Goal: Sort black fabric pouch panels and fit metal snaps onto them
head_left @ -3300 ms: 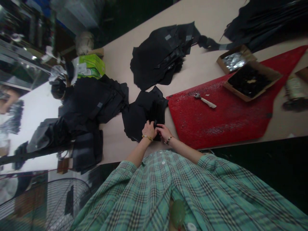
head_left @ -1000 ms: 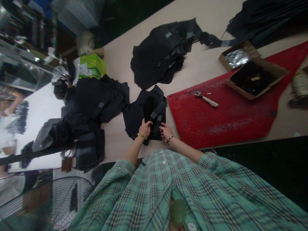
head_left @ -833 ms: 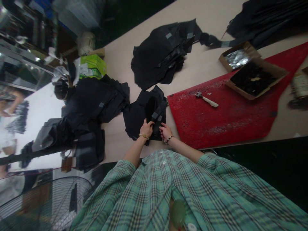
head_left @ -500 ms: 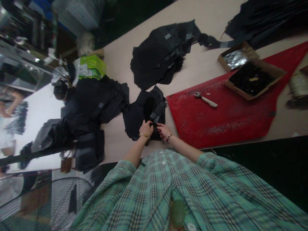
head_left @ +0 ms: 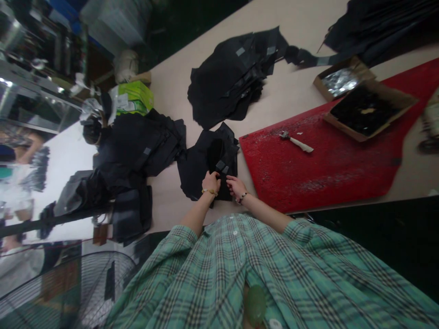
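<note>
A small stack of black fabric pieces (head_left: 202, 160) lies on the beige table (head_left: 298, 27) just in front of me. My left hand (head_left: 210, 183) is closed on the near edge of the top black piece, which carries a grey strip (head_left: 221, 165). My right hand (head_left: 234, 186) rests beside it, fingers curled and pinching the same piece at its near edge. Both wrists wear bracelets.
A red board (head_left: 315, 169) with a small white-handled tool (head_left: 297, 141) lies to the right. Two cardboard trays (head_left: 368, 109) sit at its far end. More black fabric heaps (head_left: 229, 75) lie ahead and to the left (head_left: 137, 146). A green box (head_left: 132, 97) stands far left.
The top black piece stood raised and folded in my left hand a second ago; it has come down onto the stack, and both hands have drawn close together at its near edge.
</note>
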A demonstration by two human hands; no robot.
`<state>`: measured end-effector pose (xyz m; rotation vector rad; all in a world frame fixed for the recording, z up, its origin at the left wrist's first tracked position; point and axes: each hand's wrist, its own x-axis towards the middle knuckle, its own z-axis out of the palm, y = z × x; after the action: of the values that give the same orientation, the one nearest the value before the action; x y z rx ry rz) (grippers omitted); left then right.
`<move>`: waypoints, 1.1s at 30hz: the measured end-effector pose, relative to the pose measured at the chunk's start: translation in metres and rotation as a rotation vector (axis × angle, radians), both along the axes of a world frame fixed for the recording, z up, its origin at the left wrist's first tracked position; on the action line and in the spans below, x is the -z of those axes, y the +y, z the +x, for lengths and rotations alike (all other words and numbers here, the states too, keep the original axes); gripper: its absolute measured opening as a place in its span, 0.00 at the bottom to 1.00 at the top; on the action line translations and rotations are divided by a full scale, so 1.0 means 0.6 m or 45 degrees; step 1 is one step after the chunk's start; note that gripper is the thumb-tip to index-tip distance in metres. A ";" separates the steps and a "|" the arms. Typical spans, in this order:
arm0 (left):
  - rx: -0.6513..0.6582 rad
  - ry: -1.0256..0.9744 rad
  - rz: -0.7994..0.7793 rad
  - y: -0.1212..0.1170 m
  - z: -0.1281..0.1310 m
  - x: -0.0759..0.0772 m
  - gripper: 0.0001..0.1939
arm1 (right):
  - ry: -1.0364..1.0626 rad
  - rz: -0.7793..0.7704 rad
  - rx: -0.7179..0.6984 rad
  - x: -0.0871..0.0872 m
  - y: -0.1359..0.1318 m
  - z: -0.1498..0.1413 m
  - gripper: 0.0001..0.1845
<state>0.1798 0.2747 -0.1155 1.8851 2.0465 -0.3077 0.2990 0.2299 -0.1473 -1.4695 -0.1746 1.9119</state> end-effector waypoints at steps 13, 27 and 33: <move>0.054 0.923 0.336 0.322 -0.415 -0.421 0.20 | -0.585 0.467 -0.107 0.023 -0.042 0.061 0.14; 0.249 -0.015 0.090 0.093 -0.030 0.005 0.21 | -0.521 0.716 -0.197 -0.003 0.035 0.024 0.13; -0.006 -0.127 0.163 0.079 -0.050 0.039 0.14 | -0.237 0.347 -0.180 -0.007 0.045 0.021 0.16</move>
<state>0.1496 0.3220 -0.1389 1.9275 2.0473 -0.0817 0.3118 0.2568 -0.1431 -1.4773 -0.6147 1.7750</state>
